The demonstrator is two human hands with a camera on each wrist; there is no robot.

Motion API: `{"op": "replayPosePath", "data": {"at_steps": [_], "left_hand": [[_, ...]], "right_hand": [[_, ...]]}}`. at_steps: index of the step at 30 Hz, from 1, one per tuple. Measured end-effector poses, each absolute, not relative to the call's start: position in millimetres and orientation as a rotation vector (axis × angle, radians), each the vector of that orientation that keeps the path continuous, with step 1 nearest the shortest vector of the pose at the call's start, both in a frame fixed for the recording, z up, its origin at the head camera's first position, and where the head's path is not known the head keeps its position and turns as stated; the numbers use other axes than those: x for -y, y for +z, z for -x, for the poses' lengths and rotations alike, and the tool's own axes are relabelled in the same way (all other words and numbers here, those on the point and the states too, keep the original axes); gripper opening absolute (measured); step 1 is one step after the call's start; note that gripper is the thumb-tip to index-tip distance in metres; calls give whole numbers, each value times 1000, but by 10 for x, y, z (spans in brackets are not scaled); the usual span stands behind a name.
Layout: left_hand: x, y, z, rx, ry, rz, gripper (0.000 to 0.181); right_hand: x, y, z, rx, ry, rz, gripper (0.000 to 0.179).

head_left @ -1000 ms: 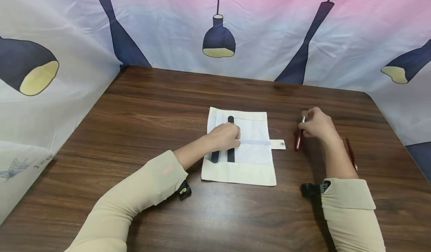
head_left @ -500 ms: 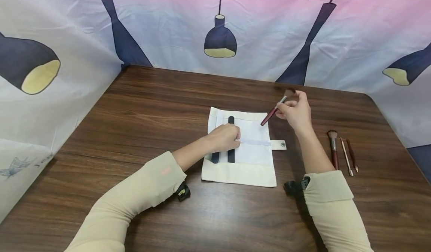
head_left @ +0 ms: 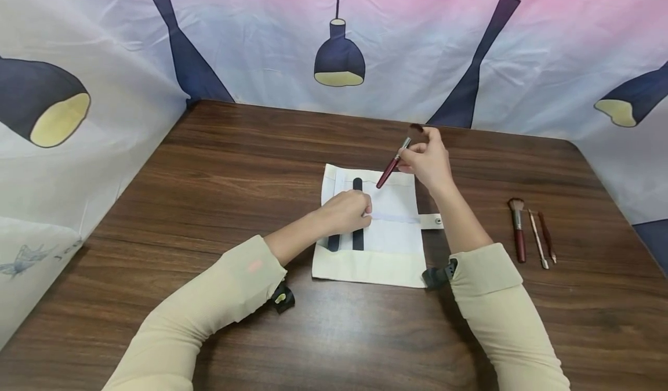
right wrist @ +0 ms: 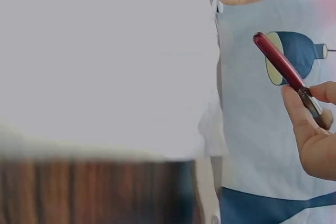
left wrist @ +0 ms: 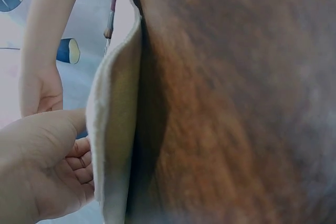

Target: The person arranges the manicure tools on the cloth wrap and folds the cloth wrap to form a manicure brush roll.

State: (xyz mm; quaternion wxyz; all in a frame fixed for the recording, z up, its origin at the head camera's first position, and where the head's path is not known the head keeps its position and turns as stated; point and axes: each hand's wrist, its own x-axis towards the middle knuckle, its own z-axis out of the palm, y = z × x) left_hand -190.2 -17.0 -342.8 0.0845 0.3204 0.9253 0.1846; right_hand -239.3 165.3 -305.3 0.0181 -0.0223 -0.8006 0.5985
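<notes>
A makeup brush (head_left: 392, 165) with a dark red handle, silver ferrule and brown bristles hangs above the far part of a white cloth roll-up pouch (head_left: 373, 269). My right hand (head_left: 430, 162) pinches it near the ferrule, bristles up, handle end pointing down-left. The pouch lies unfolded. My left hand (head_left: 345, 212) is over its middle, fingers curled, pinching the pale elastic band (head_left: 394, 218) that crosses it; the fingertips are partly hidden. Under that hand lie two dark flat strips, one long black strip (head_left: 358, 240) and another strip (head_left: 333, 243) further left.
On the brown wooden table (head_left: 250, 165), right of the pouch, lie a second makeup brush (head_left: 518, 228), a thin silver metal tool (head_left: 538, 240) and a slim red-brown tool (head_left: 547, 237). A snap tab (head_left: 431, 221) sticks out from the pouch's right side. Printed cloth hangs behind.
My right hand has lifted the brush from the table's right side and carried it left over the pouch. The tools under the right arm are now uncovered. My left hand stays in place.
</notes>
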Motion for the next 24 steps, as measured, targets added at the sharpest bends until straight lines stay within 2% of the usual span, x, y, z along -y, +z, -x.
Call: {"op": "replayPosePath", "data": {"at_steps": [7, 24], "left_hand": [[169, -3449, 1909, -2766, 551, -983, 8], [182, -3443, 1912, -2770, 555, -999, 7]], "right_hand": [[-1580, -3151, 2418, 2694, 1765, 71, 72], [-1503, -3237, 2413, 3005, 1699, -78, 68]]}}
